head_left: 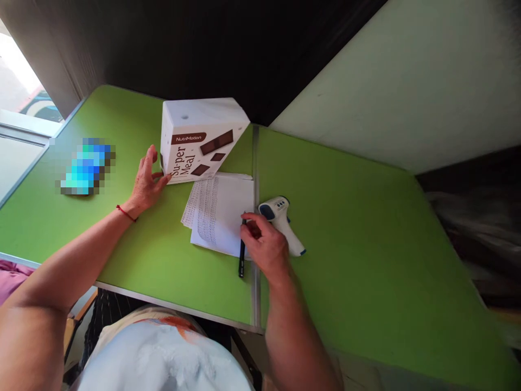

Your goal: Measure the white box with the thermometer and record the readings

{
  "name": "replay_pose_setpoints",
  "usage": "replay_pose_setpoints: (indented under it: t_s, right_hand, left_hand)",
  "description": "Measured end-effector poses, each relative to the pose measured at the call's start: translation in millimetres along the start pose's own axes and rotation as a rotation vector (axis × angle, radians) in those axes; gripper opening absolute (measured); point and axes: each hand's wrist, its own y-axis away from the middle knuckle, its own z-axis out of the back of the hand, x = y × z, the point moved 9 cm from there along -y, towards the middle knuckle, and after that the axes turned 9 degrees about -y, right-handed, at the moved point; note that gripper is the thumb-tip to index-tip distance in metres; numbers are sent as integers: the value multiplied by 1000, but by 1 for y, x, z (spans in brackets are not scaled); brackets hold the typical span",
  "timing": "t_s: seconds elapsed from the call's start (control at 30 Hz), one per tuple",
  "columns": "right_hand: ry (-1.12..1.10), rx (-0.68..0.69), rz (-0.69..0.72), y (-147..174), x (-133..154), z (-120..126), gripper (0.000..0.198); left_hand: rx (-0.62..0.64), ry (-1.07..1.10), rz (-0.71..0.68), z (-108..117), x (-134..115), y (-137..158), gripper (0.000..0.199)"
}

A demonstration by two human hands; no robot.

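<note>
A white box with brown bar pictures and the words "Super Meal" (191,155) stands at the back of the green table. My left hand (147,182) is at its lower left edge, thumb tip against the front corner and the other fingers apart. Under the fingertips of my right hand (266,244) is a black pen (242,255), pinched near its upper end. The pen lies along the right edge of a stack of white papers (232,206) covered partly in small print. Just beyond my right hand lies a white and blue infrared thermometer (285,225), partly covered by the hand.
A pixelated blue-green object (86,165) lies on the left of the green table (358,244). A metal seam (255,304) runs across the tabletop between its two halves. Behind stand a dark panel (183,49) and a pale wall (407,81).
</note>
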Motion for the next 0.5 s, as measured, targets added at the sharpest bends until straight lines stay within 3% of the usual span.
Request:
replay_pose_setpoints:
  t_s: [0.13, 0.27, 0.4, 0.5]
  right_hand:
    - [-211, -59, 17, -1, 2, 4, 29]
    - [-458, -143, -104, 4, -13, 5, 25]
    - [-733, -164, -18, 7, -6, 2, 33]
    - [-812, -202, 46, 8, 3, 3, 40]
  left_hand:
    - [-53, -97, -29, 9, -6, 0, 86]
    - [-106, -314, -167, 20, -50, 6, 64]
    - [-61, -414, -343, 12, -95, 18, 56]
    - [-12, -471, -336, 6, -101, 20, 57]
